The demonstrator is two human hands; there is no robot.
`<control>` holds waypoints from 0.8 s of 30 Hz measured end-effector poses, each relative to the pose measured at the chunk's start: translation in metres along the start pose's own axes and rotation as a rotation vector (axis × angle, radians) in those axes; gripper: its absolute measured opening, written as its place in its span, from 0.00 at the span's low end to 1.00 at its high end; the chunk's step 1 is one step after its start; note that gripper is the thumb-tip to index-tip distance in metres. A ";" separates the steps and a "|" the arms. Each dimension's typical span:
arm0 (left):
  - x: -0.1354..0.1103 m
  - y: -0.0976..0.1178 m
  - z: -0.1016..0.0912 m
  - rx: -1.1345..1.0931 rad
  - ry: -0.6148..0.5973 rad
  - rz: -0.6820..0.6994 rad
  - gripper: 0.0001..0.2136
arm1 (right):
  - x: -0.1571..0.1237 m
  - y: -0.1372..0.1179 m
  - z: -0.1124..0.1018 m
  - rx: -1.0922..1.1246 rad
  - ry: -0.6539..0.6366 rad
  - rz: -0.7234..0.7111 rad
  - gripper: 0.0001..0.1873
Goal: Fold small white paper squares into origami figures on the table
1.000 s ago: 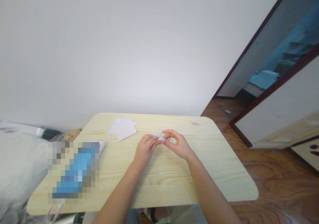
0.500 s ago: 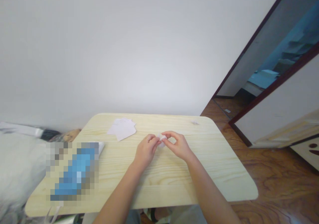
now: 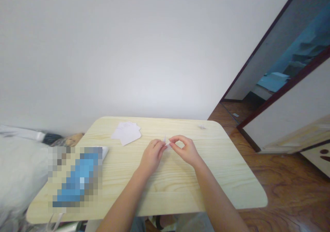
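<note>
A small piece of folded white paper [image 3: 167, 143] is held between both hands above the middle of the table, one thin point of it sticking up. My left hand [image 3: 152, 155] pinches it from the left, fingers closed together. From the right, my right hand [image 3: 186, 151] grips its other side between thumb and forefinger, which form a ring. The fingertips hide part of the folds. Beyond my left hand lies a loose pile of white paper sheets [image 3: 129, 134]. A little folded white paper piece [image 3: 201, 126] rests near the far right of the table.
The pale wooden table [image 3: 232, 177] stands against a white wall [image 3: 154, 53]. A blurred-out blue package [image 3: 79, 177] lies along its left side. White bedding [image 3: 20, 177] is beside the table on the left; wooden floor [image 3: 288, 187] and a cabinet are on the right.
My right fingers have shifted slightly to the right. The folded paper, wider and more rounded before, now shows narrow, with a thin point standing up beside my left fingertips.
</note>
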State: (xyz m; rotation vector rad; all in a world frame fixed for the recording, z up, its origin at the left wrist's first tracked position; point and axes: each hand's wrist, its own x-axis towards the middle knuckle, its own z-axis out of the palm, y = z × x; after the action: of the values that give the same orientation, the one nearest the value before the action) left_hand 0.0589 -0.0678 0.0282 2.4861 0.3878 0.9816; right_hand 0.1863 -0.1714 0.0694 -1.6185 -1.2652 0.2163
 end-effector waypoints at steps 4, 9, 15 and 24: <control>0.000 0.001 0.000 0.050 -0.006 0.000 0.08 | 0.000 0.002 0.000 -0.007 0.015 0.000 0.07; 0.000 -0.001 -0.001 0.111 -0.032 -0.041 0.08 | 0.000 0.004 -0.001 0.011 0.097 0.025 0.08; 0.001 -0.001 -0.001 0.079 -0.044 -0.019 0.09 | 0.002 -0.001 -0.004 -0.100 -0.067 -0.106 0.09; 0.001 0.002 -0.001 0.058 -0.061 -0.008 0.08 | 0.003 0.005 -0.002 -0.264 -0.089 -0.138 0.07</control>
State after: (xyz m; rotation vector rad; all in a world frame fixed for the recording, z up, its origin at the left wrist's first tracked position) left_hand 0.0591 -0.0688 0.0310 2.5579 0.4125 0.9005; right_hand 0.1922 -0.1692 0.0674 -1.7499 -1.5186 0.0366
